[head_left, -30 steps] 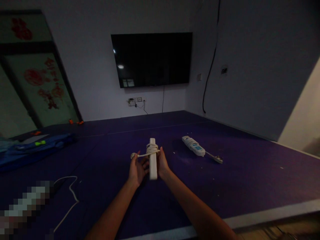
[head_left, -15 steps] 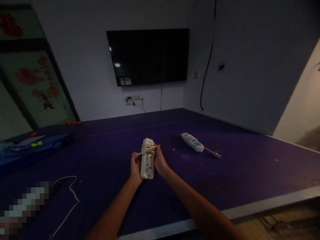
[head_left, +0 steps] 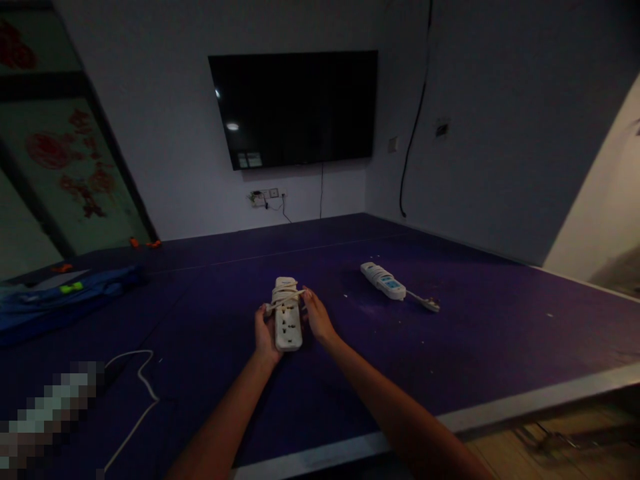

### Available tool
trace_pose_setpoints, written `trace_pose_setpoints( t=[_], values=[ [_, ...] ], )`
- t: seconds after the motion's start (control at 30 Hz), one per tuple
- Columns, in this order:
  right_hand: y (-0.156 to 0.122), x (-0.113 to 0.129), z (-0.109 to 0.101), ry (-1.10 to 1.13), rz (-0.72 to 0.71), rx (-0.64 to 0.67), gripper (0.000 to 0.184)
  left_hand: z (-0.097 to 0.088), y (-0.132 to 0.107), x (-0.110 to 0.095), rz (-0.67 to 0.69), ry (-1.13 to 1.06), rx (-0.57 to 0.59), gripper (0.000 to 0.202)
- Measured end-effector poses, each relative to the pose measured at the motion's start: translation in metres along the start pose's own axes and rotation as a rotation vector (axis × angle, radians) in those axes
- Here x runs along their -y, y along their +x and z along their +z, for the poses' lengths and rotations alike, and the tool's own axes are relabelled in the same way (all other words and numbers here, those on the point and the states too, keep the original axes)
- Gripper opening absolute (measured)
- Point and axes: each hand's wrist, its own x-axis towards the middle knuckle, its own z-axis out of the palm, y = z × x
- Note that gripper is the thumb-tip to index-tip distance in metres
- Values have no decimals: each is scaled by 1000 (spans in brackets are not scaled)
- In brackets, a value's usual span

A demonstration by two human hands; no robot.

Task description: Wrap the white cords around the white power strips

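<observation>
A white power strip (head_left: 289, 330) with its cord (head_left: 286, 293) wound round the upper half is held above the purple surface. My left hand (head_left: 267, 337) grips its left side, the thumb near the cord's end at that edge. On the other side my right hand (head_left: 317, 317) is closed, fingertips pinching the cord at the strip's upper right. Further right lies a second white power strip (head_left: 384, 281) with blue socket panels, its cord wrapped round it and the plug (head_left: 431, 305) stretched out to the right.
The purple platform (head_left: 350, 387) has a pale front edge. On the left lie blue clothing (head_left: 100, 287), a white cable (head_left: 143, 380) and a pixelated patch. A television (head_left: 300, 110) hangs on the back wall above sockets (head_left: 267, 197). A black cable (head_left: 414, 143) dangles at right.
The held power strip has shifted slightly left. My right hand has drawn the cord a little away from the strip's right side. The second strip lies as before.
</observation>
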Motion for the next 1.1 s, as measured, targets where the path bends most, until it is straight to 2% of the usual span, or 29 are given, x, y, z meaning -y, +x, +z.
trace_pose_setpoints(
  t=[0.13, 0.2, 0.3, 0.43, 0.53, 0.63, 0.83, 1.03, 1.1],
  values=[
    [-2, 12, 1, -21, 19, -28, 61, 1, -1, -3, 89, 16, 59, 38],
    [-4, 16, 1, -120, -76, -59, 62, -1, 0, -4, 149, 34, 73, 36],
    [-7, 23, -4, -394, -294, -68, 62, -3, 4, -5, 216, 81, 52, 34],
    [-11, 35, -10, -757, -538, -26, 52, -4, 9, 0, 247, 136, -7, 29],
    [-13, 39, -10, -925, -665, -13, 40, -3, 10, 4, 249, 154, -24, 29],
    [-13, 38, -9, -1003, -744, -28, 30, -2, 9, 6, 248, 173, -27, 30],
    [-11, 40, -13, -971, -714, -91, 18, 2, 3, 8, 213, 223, 7, 34],
    [-9, 46, -17, -874, -637, -100, 20, -1, 4, 13, 343, 255, 99, 52],
    [-8, 48, -19, -790, -593, -131, 22, -4, 4, 13, 341, 282, 113, 57]
  ],
)
